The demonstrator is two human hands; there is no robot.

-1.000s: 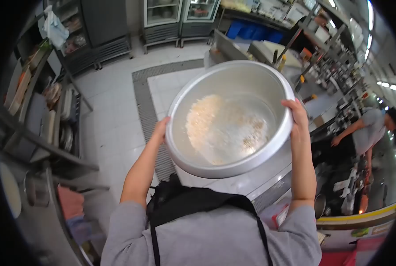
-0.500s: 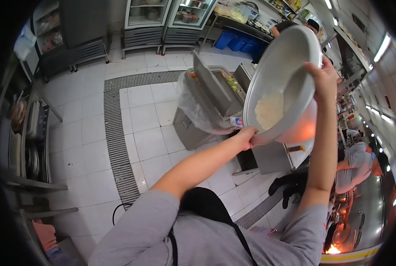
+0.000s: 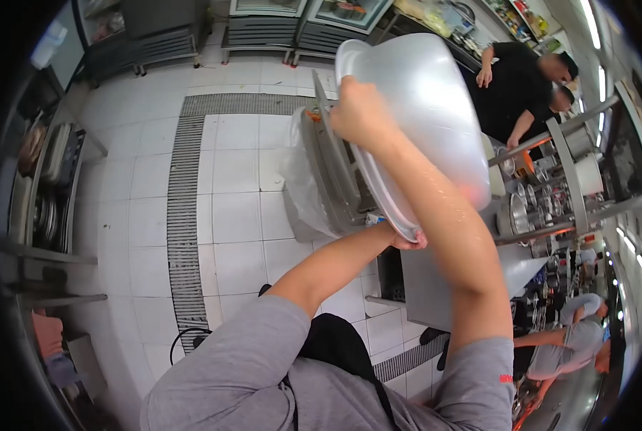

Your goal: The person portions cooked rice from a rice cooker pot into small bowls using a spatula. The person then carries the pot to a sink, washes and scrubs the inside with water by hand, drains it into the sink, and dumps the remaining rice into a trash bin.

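Note:
A large silver metal basin (image 3: pixel 436 108) is tipped steeply onto its side, its outer wall toward me and its mouth facing left and down. My right hand (image 3: pixel 364 111) grips the upper rim with fingers wrapped over it. Down at the lower rim, my left hand (image 3: pixel 409 238) is closed on the edge, partly hidden. The basin's inside and whatever it holds cannot be seen. Just left of and below the mouth is a grey metal bin (image 3: pixel 328 161) with a raised lid and a clear plastic bag (image 3: pixel 303 179) hanging over its side.
A metal counter (image 3: pixel 436 287) stands below the basin at the right. Two people in black (image 3: pixel 511 79) are at the upper right, and people in grey (image 3: pixel 576 345) at the lower right. A shelf rack (image 3: pixel 55 179) is on the left. A floor drain (image 3: pixel 184 215) crosses the tiles.
The basin has turned from showing its inside with pale grains to showing its outer wall. My right hand has swung left over the top, while my left hand stays at the lower rim.

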